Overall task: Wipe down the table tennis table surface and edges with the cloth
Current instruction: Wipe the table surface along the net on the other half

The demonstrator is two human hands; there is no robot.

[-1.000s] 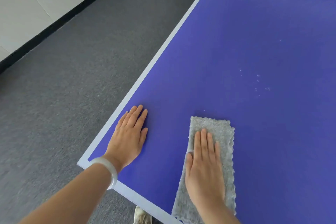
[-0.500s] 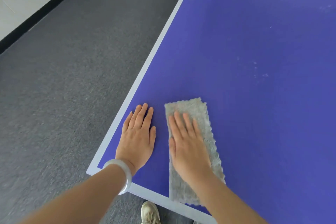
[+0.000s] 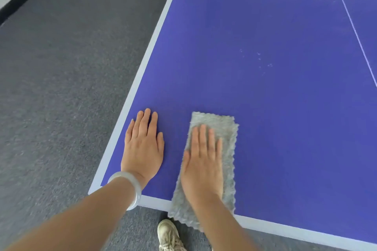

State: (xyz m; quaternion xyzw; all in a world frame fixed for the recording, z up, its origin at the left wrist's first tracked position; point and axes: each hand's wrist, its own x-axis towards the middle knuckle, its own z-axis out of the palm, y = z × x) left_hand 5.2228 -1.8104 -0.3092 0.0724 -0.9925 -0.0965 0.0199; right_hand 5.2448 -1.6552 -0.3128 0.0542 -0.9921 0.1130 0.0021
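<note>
Cloth (image 3: pixel 224 128): shifted right from left hand (image 3: pixel 142 149)
Fingers (image 3: pixel 201 136): all flat; right hand (image 3: pixel 202 169) presses cloth
Risk: overhang pulls it off table (image 3: pixel 265 128)

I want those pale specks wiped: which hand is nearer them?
Right. The right hand, on the cloth, lies short of the specks; the left hand rests farther left.

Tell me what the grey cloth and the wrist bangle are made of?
The cloth looks like fluffy microfibre: nubbly grey pile, wavy edges. The bangle looks like polished pale stone, maybe jade or glass: smooth, milky, slightly shiny.
</note>
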